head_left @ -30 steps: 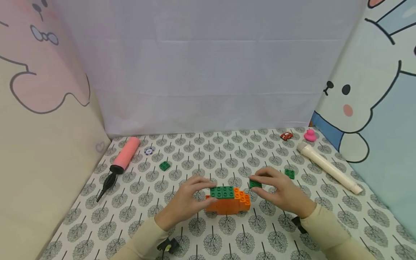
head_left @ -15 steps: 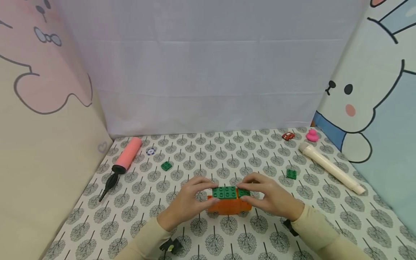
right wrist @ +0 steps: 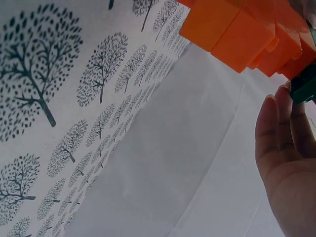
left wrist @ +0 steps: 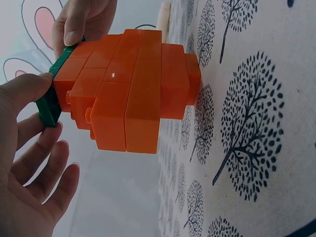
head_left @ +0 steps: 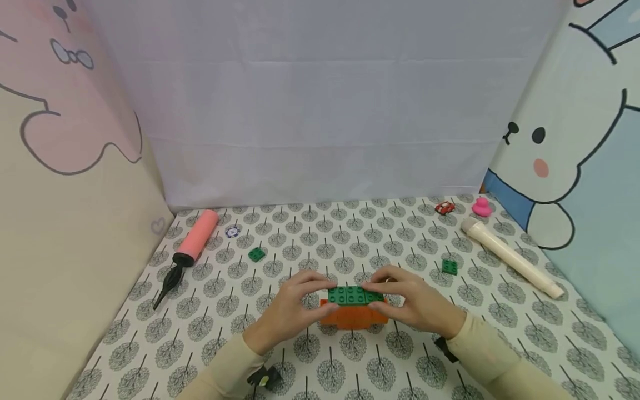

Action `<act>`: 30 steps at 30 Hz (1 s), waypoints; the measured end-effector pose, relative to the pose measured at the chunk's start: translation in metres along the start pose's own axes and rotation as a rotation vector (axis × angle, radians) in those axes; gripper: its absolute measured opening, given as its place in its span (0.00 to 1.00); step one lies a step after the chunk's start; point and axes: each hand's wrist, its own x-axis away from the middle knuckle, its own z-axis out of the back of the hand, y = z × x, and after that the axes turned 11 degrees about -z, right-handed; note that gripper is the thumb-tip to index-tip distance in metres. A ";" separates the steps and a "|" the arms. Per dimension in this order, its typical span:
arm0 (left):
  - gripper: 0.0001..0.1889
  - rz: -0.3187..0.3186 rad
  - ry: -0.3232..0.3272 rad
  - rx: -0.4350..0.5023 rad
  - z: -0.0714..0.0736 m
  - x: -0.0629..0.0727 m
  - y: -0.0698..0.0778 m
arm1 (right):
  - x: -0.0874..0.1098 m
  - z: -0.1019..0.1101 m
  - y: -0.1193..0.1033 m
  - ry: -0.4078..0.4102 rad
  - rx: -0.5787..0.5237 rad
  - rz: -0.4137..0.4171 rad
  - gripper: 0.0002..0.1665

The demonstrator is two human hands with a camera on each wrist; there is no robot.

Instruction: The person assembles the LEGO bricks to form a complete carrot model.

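Observation:
An orange toy-brick structure [head_left: 352, 318] stands on the patterned cloth, with a row of green bricks [head_left: 356, 295] along its top. My left hand [head_left: 289, 311] pinches the left end of that row between thumb and forefinger. At the row's right end, my right hand [head_left: 422, 303] pinches another green brick, which sits level beside its neighbours. The left wrist view shows the stepped orange layers [left wrist: 133, 89] and the left thumb on a green brick [left wrist: 51, 101]. In the right wrist view, fingers of the right hand [right wrist: 286, 168] touch a green brick [right wrist: 303, 88].
Loose green bricks lie behind on the left [head_left: 256, 254] and right [head_left: 449, 266]. Farther left are a pink-and-black pump [head_left: 196, 239] and a poker chip [head_left: 232, 231]. A white tube [head_left: 510, 256], a red toy car [head_left: 444, 208] and a pink duck [head_left: 481, 206] lie right.
My right hand has carried a green brick leftward onto the structure's right end, then slightly left until it meets the other green bricks. The left hand keeps its hold.

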 end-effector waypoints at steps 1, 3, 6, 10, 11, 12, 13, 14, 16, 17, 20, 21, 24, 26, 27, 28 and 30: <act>0.21 0.004 0.000 0.004 0.000 0.000 0.000 | 0.000 0.000 0.000 -0.005 -0.003 -0.007 0.23; 0.21 0.012 0.001 0.003 0.001 -0.001 0.001 | -0.001 0.001 -0.001 -0.016 -0.005 -0.024 0.23; 0.21 0.022 -0.004 0.002 0.001 -0.001 0.002 | -0.001 0.001 -0.001 -0.024 -0.007 -0.040 0.23; 0.21 0.027 -0.012 -0.003 0.001 -0.002 0.001 | 0.000 0.001 -0.001 -0.026 -0.008 -0.041 0.23; 0.21 0.026 -0.013 -0.004 0.002 -0.002 0.001 | 0.000 0.001 -0.001 -0.026 -0.006 -0.042 0.23; 0.21 0.025 -0.013 -0.005 0.002 -0.001 0.001 | 0.000 0.001 -0.001 -0.027 -0.005 -0.042 0.23; 0.21 0.021 -0.013 -0.008 0.002 -0.001 0.000 | 0.000 0.001 -0.001 -0.026 -0.004 -0.044 0.23; 0.21 0.016 -0.013 -0.007 0.002 -0.001 -0.001 | 0.000 0.000 -0.001 -0.026 -0.003 -0.045 0.23; 0.21 0.005 -0.018 -0.007 0.002 -0.001 -0.002 | 0.000 0.000 -0.001 -0.024 -0.002 -0.045 0.22; 0.21 0.004 -0.022 -0.004 0.003 -0.001 -0.003 | 0.000 0.000 -0.001 -0.023 -0.003 -0.044 0.22; 0.20 0.016 -0.018 -0.001 0.009 0.000 -0.009 | 0.001 -0.002 0.001 -0.017 0.007 -0.039 0.22; 0.19 0.036 -0.012 -0.013 0.012 0.001 -0.012 | 0.001 -0.002 0.002 -0.014 0.012 -0.036 0.22; 0.17 0.113 0.014 -0.058 0.025 0.003 -0.029 | 0.002 -0.004 0.003 -0.001 0.032 -0.034 0.22; 0.17 0.178 0.026 -0.111 0.035 0.005 -0.044 | 0.003 -0.004 0.003 0.005 0.041 -0.033 0.22; 0.18 0.205 0.029 -0.136 0.041 0.006 -0.052 | 0.003 -0.004 0.003 0.006 0.038 -0.031 0.22; 0.18 0.227 0.032 -0.158 0.047 0.007 -0.060 | 0.002 -0.004 0.003 0.007 0.037 -0.030 0.22; 0.20 0.292 0.032 -0.190 0.058 0.010 -0.076 | 0.002 -0.003 0.003 0.008 0.039 -0.024 0.22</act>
